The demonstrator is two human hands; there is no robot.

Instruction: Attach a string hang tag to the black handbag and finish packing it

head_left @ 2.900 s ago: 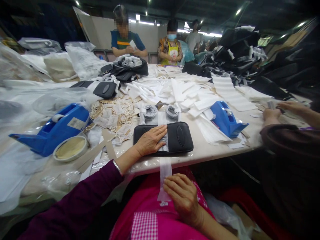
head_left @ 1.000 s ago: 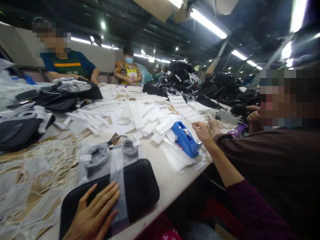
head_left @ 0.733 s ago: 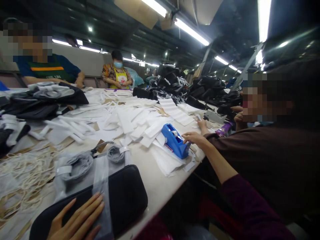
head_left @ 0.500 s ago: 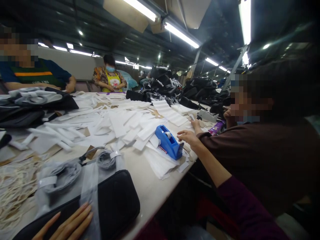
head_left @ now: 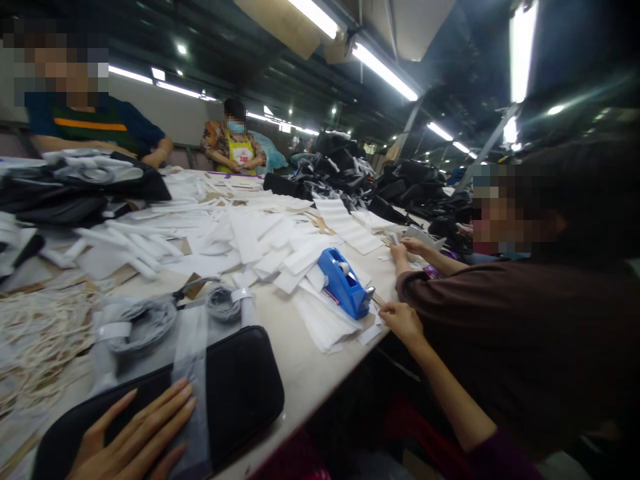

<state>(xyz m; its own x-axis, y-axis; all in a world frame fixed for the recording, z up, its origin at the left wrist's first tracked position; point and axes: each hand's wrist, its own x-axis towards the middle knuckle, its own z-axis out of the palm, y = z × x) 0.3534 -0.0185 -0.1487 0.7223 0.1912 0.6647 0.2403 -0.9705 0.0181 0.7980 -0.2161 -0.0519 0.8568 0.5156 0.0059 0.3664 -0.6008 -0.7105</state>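
My left hand [head_left: 145, 427] lies flat with its fingers apart on a black zip case [head_left: 245, 393], pressing a translucent plastic strip [head_left: 193, 360] that crosses the case. Beyond the case, a coiled grey cable [head_left: 147, 327] with white wraps rests partly in clear plastic. At the table's right edge stands a blue tape dispenser [head_left: 345, 283]. Just off its cutter end my right hand [head_left: 405, 323] has thumb and fingers pinched together on what looks like the end of the tape, which is thin and hard to see.
White foam sheets [head_left: 275, 247] are heaped across the table's middle. Cream strings [head_left: 40, 347] lie at left, near black cases [head_left: 75, 193]. A co-worker in a brown top [head_left: 480, 327] sits close on the right, hands near the table edge. Two more people sit across the table.
My right hand has come down and nearer, from open beside the dispenser to a pinch at its cutter end. My left hand stays on the case. The view has shifted slightly left.
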